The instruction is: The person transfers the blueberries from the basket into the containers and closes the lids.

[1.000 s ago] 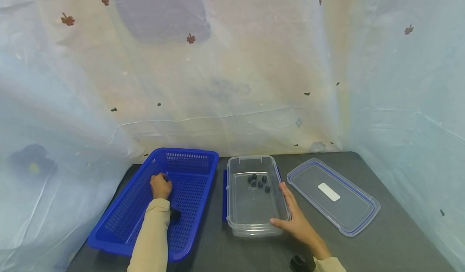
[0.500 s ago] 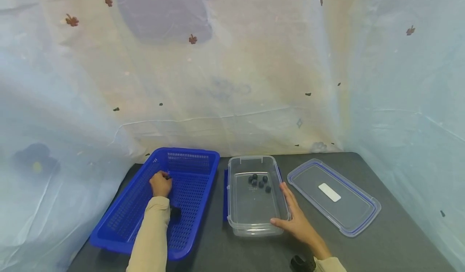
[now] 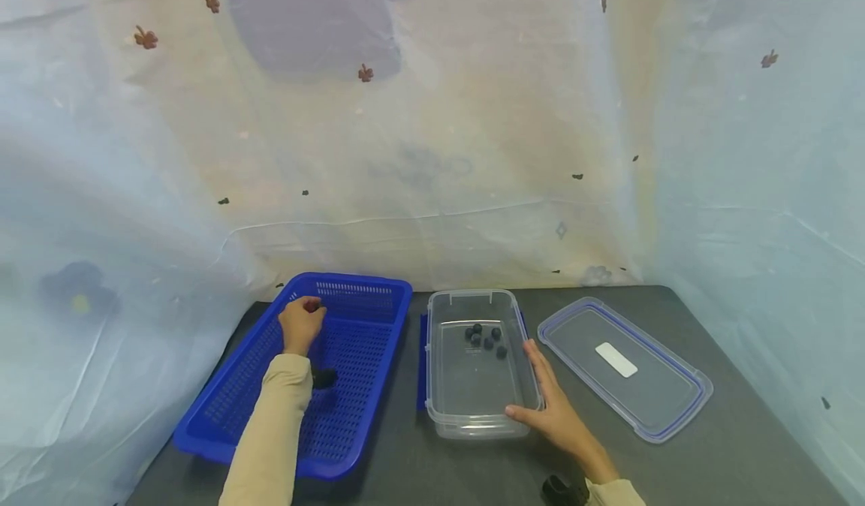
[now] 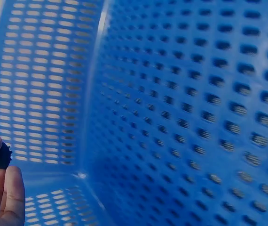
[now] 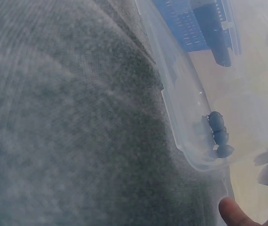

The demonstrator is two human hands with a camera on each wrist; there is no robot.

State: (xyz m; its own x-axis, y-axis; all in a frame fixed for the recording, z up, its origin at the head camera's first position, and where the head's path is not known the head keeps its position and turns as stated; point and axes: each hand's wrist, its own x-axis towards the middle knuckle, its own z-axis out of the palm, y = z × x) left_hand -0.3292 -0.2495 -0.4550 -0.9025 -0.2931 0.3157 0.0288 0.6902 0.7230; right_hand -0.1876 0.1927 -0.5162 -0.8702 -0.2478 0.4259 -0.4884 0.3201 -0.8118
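Note:
Over the far left part of the blue plastic basket (image 3: 365, 344), my left hand (image 3: 300, 327) pinches a dark blueberry (image 4: 2, 156) between thumb and fingertips. The left wrist view shows the berry's jagged crown and the basket's slotted wall behind it. My right hand (image 3: 557, 416) rests against the right side of a clear plastic container (image 3: 466, 397), its fingers extended and the thumb at the near corner. Inside that container lie several blueberries (image 3: 488, 343), grouped toward the far half. From the right wrist, some blueberries (image 5: 218, 134) show through the clear wall.
A clear lid (image 3: 649, 393) with a blue seal and a white label lies to the right of the container. A blue strip (image 3: 422, 363) shows along the container's left side. Patterned sheeting (image 3: 432, 153) hangs behind the dark table (image 3: 730, 446).
My left hand has risen from inside the basket toward its far left rim, pinching the blueberry. The right hand stays at the container. The head view has shifted slightly.

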